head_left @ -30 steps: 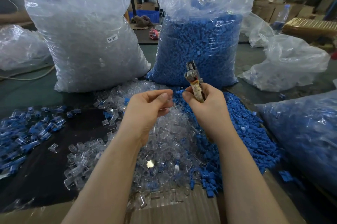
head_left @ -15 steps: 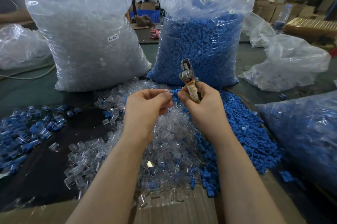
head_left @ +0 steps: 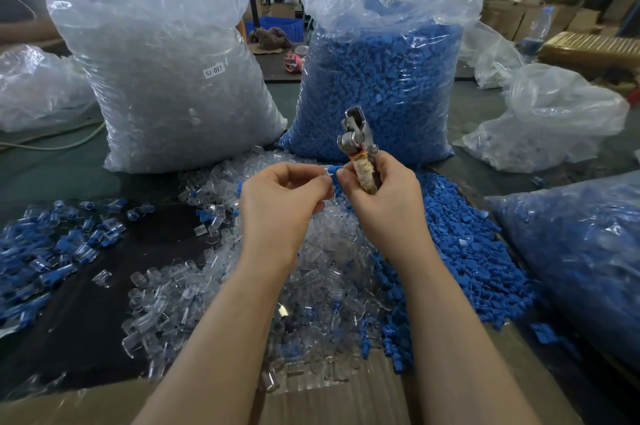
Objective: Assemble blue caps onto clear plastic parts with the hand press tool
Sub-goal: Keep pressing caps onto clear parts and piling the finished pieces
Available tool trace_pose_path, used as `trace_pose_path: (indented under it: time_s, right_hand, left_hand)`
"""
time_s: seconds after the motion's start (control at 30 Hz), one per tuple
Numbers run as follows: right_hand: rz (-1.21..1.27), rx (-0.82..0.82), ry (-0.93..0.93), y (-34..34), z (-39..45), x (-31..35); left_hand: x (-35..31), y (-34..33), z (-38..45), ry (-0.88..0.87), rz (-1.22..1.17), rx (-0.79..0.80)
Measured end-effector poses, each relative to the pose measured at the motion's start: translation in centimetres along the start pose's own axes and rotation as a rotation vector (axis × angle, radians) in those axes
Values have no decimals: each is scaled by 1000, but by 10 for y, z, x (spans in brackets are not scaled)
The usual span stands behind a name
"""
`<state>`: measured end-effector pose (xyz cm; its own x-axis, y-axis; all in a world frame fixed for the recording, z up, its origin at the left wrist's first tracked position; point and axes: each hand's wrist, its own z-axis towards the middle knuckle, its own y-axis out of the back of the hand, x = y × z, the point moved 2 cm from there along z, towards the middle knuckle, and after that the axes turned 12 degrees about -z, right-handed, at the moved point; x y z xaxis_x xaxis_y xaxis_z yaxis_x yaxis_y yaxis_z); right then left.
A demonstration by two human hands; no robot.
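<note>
My right hand [head_left: 382, 192] grips the hand press tool [head_left: 358, 144] by its taped handle, metal head pointing up. Its fingertips also pinch a small blue cap [head_left: 335, 169]. My left hand [head_left: 282, 197] pinches a clear plastic part [head_left: 326, 172] right against that cap, between the two hands. Below my hands lies a heap of loose clear parts [head_left: 242, 286], and a heap of loose blue caps [head_left: 464, 251] spreads to its right. Finished blue-and-clear pieces [head_left: 45, 251] lie scattered at the left.
A tall bag of clear parts [head_left: 173, 78] and a tall bag of blue caps [head_left: 381, 78] stand behind the heaps. Another bag with blue pieces [head_left: 581, 251] lies at the right. Cardboard [head_left: 329, 400] covers the near edge. Crumpled plastic bags [head_left: 554, 119] sit at the back right.
Both hands have risen slightly and drawn together. The clear part in my left hand now meets the blue cap at my right fingertips. The tool leans a little more to the left.
</note>
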<state>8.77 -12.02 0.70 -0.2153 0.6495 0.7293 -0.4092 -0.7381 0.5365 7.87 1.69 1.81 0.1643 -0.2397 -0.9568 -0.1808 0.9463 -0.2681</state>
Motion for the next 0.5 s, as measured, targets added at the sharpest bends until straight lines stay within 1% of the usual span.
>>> trace_pose_path:
  time_s: [0.27, 0.43, 0.5]
  right_hand:
    - [6, 31, 4, -2, 0, 2]
    - [79, 101, 20, 0, 0, 3]
    - [103, 137, 19, 0, 1, 2]
  left_hand:
    - [0, -2, -1, -78, 109, -1]
    - [-1, -2, 1, -126, 197, -10]
    - [0, -1, 1, -130, 194, -17]
